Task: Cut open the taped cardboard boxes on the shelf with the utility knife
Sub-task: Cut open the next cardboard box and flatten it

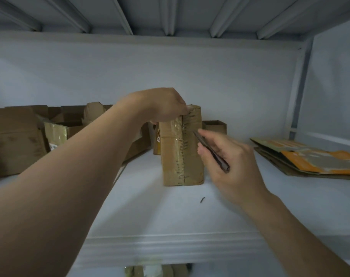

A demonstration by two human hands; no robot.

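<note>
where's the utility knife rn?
Head view, right of centre: utility knife gripped in the right hand, tip by the upright taped box that the left hand holds at its top.

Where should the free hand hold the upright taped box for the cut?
Grip the box by its top end, from above-left: it stands on end, taped seam facing forward, and the utility knife sits at its right, so a top grip likely stays clear.

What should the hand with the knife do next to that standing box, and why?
Probably slide the utility knife tip onto the taped seam and pull down. The left hand grips the box on top, and the right hand holds the tip beside that seam.
</note>
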